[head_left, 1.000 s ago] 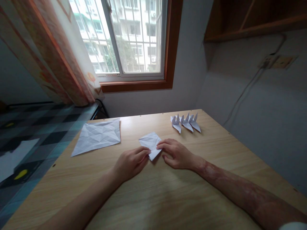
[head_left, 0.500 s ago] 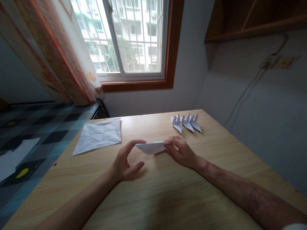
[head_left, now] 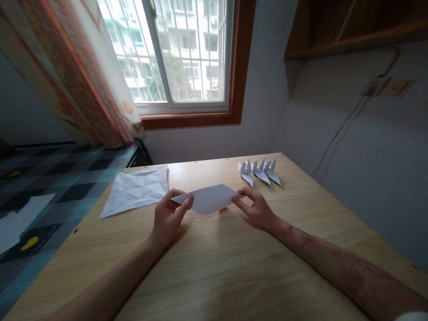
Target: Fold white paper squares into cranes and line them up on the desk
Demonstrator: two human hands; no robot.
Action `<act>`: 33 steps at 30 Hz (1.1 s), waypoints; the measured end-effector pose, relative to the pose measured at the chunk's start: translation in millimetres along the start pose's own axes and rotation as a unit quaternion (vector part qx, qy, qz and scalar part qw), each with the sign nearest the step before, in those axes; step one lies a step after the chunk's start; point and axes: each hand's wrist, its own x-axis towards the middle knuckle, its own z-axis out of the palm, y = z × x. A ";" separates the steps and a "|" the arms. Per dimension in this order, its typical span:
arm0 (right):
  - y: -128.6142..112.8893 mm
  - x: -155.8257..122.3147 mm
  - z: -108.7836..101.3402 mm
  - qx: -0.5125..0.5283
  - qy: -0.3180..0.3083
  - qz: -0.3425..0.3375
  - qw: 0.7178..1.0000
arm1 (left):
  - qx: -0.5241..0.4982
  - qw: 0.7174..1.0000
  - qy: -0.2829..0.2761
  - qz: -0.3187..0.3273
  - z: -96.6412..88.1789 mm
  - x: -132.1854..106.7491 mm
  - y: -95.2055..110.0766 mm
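Two hands, one left and one right, are holding one folded paper. Three folded paper figures are standing, and one creased sheet is lying. One table is supporting them. Two yellow patches are showing on one checked cover; the white papers lying there are defying a count. One curtain, one window, one shelf, two wall plates and one cable are also showing.

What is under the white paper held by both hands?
Along the near edge of the held paper, wooden tabletop shows; whatever the paper covers cannot be seen.
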 end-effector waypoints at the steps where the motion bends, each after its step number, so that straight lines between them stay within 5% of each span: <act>1: 2.2 -0.4 -0.1 0.017 0.011 0.010 1.000 | 0.003 1.000 -0.004 -0.003 -0.3 -0.1 0.4; 7: 22.0 -0.8 5.0 0.079 0.058 0.087 0.991 | 0.110 0.990 -0.083 0.025 1.6 -0.7 -1.9; 11: 29.8 1.1 6.2 -0.010 0.031 0.072 0.997 | 0.247 0.960 -0.118 0.058 3.2 -3.0 -6.0; 15: 27.9 2.3 3.0 -0.106 0.004 0.056 0.993 | 0.365 0.909 -0.117 0.166 3.3 -5.2 -9.5; 22: 24.8 1.3 4.2 -0.147 -0.004 0.030 0.989 | 0.302 0.846 -0.344 0.273 7.7 -9.6 -3.4; 26: 17.7 -0.3 4.9 -0.145 -0.025 -0.033 0.989 | 0.327 0.839 -0.353 0.252 7.3 -10.1 0.6; 33: -1.3 -1.7 6.1 -0.182 -0.173 -0.168 0.953 | 0.335 0.857 -0.317 0.229 5.8 -10.1 -2.8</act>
